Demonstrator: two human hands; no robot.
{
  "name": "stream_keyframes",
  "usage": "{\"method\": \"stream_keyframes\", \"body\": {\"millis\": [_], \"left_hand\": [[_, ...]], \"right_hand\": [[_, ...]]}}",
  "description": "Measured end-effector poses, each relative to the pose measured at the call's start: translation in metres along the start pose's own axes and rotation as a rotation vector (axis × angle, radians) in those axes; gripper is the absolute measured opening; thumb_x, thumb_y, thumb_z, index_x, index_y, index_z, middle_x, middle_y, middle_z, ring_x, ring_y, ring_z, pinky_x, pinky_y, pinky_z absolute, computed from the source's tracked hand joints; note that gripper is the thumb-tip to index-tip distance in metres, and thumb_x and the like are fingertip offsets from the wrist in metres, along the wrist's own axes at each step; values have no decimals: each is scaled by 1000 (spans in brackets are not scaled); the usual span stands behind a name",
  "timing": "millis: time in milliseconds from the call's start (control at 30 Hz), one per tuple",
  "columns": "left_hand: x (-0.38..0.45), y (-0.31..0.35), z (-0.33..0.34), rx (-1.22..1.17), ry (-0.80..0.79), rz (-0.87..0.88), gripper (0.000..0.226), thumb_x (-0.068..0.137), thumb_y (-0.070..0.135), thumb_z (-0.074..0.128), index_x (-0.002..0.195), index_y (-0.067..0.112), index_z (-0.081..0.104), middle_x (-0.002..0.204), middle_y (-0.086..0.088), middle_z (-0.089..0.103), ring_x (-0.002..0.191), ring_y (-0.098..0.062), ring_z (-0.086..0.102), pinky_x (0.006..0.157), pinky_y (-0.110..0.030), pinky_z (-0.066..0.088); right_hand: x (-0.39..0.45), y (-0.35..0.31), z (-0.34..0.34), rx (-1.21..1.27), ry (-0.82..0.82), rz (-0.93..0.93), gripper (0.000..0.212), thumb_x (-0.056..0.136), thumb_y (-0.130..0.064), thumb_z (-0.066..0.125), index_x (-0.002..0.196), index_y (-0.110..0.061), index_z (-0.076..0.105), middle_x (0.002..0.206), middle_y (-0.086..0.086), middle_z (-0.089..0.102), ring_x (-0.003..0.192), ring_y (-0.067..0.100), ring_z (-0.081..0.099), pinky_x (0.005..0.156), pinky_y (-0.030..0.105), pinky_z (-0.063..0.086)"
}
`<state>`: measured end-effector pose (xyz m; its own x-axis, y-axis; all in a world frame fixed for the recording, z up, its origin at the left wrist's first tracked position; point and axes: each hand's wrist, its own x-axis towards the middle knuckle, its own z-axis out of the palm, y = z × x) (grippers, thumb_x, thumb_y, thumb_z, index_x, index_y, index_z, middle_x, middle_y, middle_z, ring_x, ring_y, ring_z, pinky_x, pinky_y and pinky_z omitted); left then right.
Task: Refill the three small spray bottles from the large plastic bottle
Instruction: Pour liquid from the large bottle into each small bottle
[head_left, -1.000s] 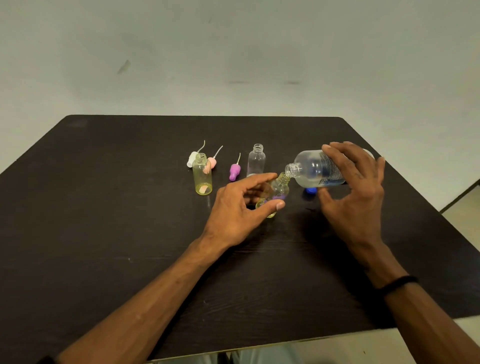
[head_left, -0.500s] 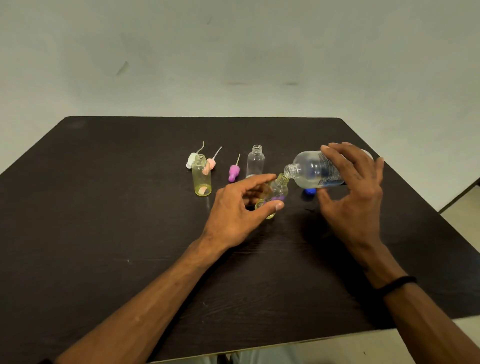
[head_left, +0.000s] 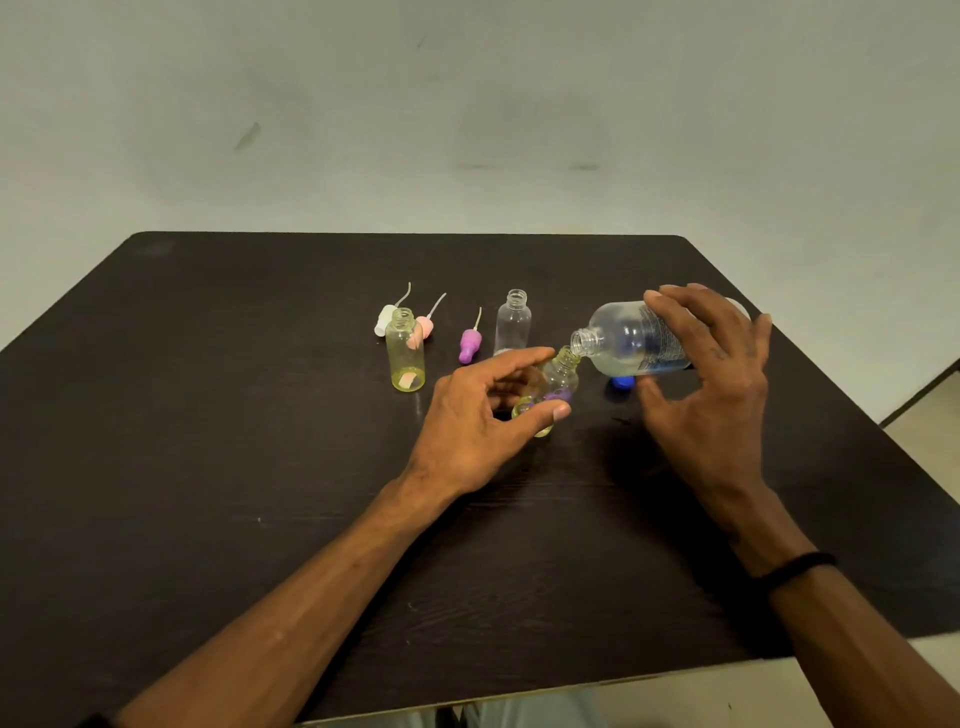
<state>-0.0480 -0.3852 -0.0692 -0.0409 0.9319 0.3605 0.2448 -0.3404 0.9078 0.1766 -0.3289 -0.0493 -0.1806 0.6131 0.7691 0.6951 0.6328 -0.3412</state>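
Right hand (head_left: 711, 384) grasps the large bottle (head_left: 631, 340) around its body, fingers over the top, thumb underneath. Bottle tipped nearly horizontal, open neck pointing away from the palm toward the left hand. A label shows on the bottle wall just ahead of the fingers.

Left hand (head_left: 478, 415) grips a small bottle (head_left: 553, 387), index finger curved over it, thumb pressed at its base. This bottle is tilted, mouth up and toward the large bottle's neck; the two openings are just beside each other, contact not resolvable. Something purple shows through its glass; what it is I cannot tell.

Blue cap (head_left: 622, 382) lies on the table (head_left: 208, 441) directly under the large bottle, near the right thumb.

Beyond the left fingertips: clear small bottle (head_left: 512, 322), upright, uncapped. Further out to that hand's left: purple spray top (head_left: 470, 345) lying down, then yellowish small bottle (head_left: 405, 348), upright, uncapped, with a pink spray top (head_left: 425, 325) and a white spray top (head_left: 385, 319) just behind it.
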Motion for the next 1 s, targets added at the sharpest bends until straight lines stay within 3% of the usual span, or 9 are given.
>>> {"method": "stream_keyframes", "body": {"millis": [167,467,1000], "left_hand": [[0,0,0,-8,8,-1,57,82,22,89,136,21,69,110,4,77,103,-11,74,93,-21,59],[1,-3,0,-16,-2,-10,58,83,23,89,137,21,69,112,2,78,104,-15,75,96,-31,61],[1,-2,0,-18,-5,-5,57,83,22,89,137,20,68,111,0,79,105,-16,75,96,-29,61]], "right_hand": [[0,0,0,0,-2,2,83,73,6,83,147,-21,56,150,7,54,147,21,41,122,77,8],[1,0,0,-7,4,-15,81,73,4,80,146,-20,57,149,7,55,147,25,43,121,77,8],[0,0,0,-10,6,-15,83,72,8,82,146,-19,57,149,6,54,147,23,42,122,76,8]]}}
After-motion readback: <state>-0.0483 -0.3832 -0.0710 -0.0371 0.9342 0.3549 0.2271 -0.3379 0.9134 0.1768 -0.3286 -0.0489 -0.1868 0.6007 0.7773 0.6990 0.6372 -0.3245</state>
